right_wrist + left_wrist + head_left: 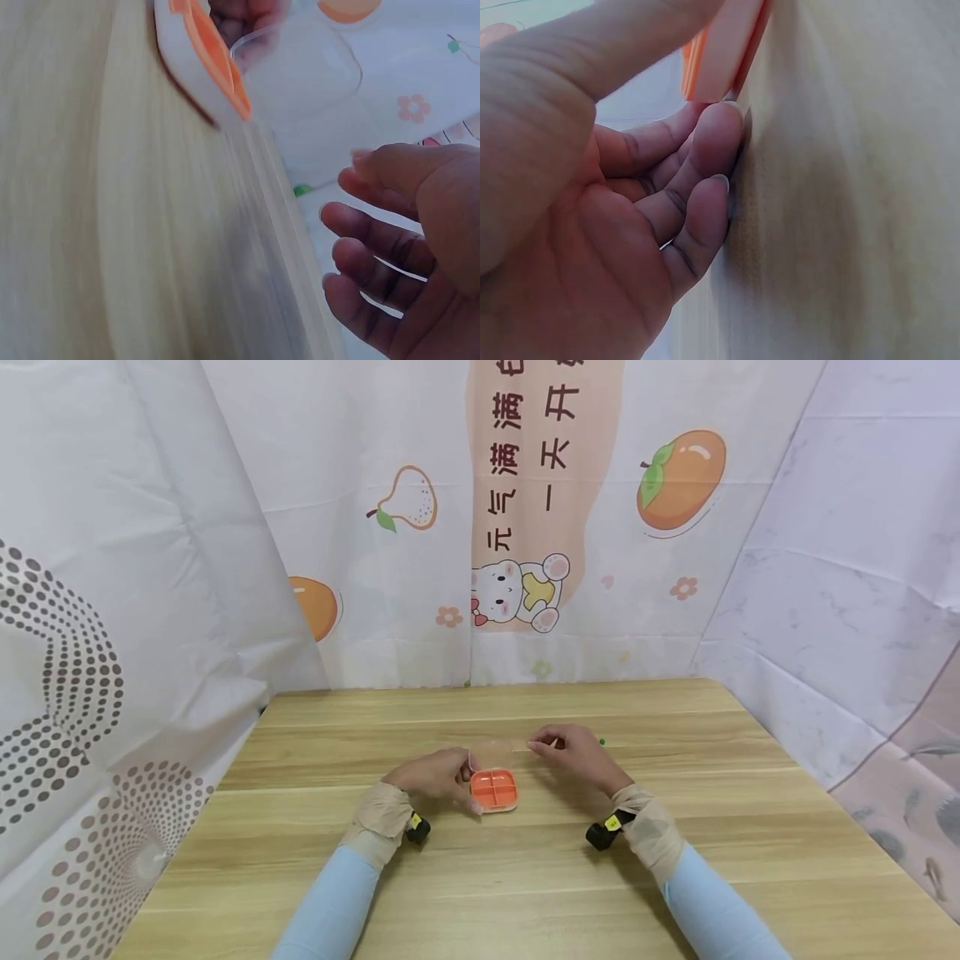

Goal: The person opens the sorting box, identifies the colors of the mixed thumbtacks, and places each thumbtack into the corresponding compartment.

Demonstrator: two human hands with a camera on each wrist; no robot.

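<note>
A small orange-and-white box [494,791] with compartments stands on the table, its clear lid [491,752] raised at the back. In the right wrist view the lid [307,71] tilts up from the orange tray [211,52]. My left hand [438,774] holds the box at its left side, thumb toward the front and fingers behind. The left wrist view shows those fingers [718,139] curled close to the box's corner [720,64]. To the right of the box, my right hand [576,753] hovers apart from it, fingers loosely bent and holding nothing.
The wooden table [480,893] runs back to a printed curtain [420,568]. A tiny green object [602,742] lies just beyond the right hand. Fabric walls [847,568] stand at both sides. Each wrist carries a small black camera [600,836].
</note>
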